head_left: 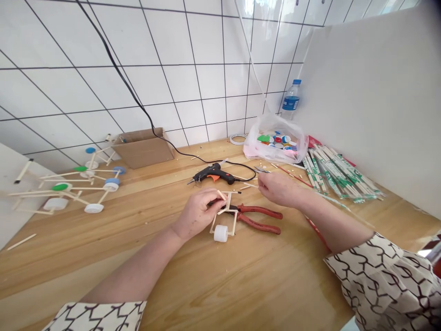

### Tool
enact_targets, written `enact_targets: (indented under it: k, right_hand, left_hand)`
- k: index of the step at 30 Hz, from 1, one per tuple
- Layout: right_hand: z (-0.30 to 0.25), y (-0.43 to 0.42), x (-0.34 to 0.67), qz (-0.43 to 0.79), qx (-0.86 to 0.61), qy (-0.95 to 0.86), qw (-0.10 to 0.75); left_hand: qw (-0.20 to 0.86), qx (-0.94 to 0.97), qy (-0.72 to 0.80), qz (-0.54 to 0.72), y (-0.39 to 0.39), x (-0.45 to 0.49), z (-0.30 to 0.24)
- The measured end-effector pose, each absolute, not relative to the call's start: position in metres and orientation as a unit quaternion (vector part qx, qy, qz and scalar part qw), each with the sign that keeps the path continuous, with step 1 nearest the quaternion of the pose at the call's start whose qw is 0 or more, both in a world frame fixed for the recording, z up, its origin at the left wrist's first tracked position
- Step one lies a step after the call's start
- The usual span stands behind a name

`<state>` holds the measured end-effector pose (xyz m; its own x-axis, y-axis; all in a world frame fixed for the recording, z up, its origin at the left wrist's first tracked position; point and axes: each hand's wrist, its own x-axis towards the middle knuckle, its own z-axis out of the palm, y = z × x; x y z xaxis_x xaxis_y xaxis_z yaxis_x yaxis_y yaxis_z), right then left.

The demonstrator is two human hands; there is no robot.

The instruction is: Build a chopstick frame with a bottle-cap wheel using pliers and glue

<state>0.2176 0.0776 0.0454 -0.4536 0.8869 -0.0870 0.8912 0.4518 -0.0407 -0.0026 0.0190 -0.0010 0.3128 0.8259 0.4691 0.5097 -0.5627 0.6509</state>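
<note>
Partly hidden: the left hand (196, 214) curls closed over a wooden stick frame (223, 220), with its white cap wheel (220, 233) showing at six o'clock. The right hand (277, 189) pinches a thin stick (250, 185), its grip hard to make out; red-handled pliers (259, 218) lie at three o'clock.

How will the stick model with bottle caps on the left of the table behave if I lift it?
The stick model is probably light: thin wooden sticks and plastic caps. Its slender joints may flex or snap. The round white caps might roll when pushed.

One hot glue gun (213, 174), one pair of pliers (258, 218) — one water bottle (291, 99), one cardboard box (143, 149)
</note>
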Motion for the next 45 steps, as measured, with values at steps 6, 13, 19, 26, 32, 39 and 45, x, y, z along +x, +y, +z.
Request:
enact_targets:
  k: [6,13,19,26,32,39,45]
  right_hand:
    - [0.04,0.066,0.211,-0.086,0.448,0.882,-0.12]
    - [0.031,0.054,0.203,-0.112,0.361,0.894,-0.239]
    - [0.027,0.052,0.202,-0.12,0.34,0.892,-0.274]
    - [0.024,0.052,0.199,-0.104,0.325,0.897,-0.28]
    - [0.025,0.051,0.198,-0.095,0.321,0.9,-0.281]
    - [0.027,0.05,0.197,-0.088,0.311,0.91,-0.262]
    - [0.026,0.051,0.198,-0.075,0.307,0.909,-0.27]
  left_hand:
    - [0.19,0.792,0.426,0.394,0.02,-0.004,-0.002]
    - [0.181,0.795,0.421,0.398,0.021,-0.004,-0.003]
    - [0.176,0.8,0.418,0.393,0.021,-0.005,-0.004]
    - [0.169,0.8,0.417,0.397,0.021,-0.005,-0.005]
    - [0.163,0.802,0.413,0.4,0.022,-0.004,-0.005]
    - [0.159,0.805,0.41,0.397,0.022,-0.004,-0.005]
    - [0.154,0.808,0.41,0.395,0.023,-0.005,-0.007]
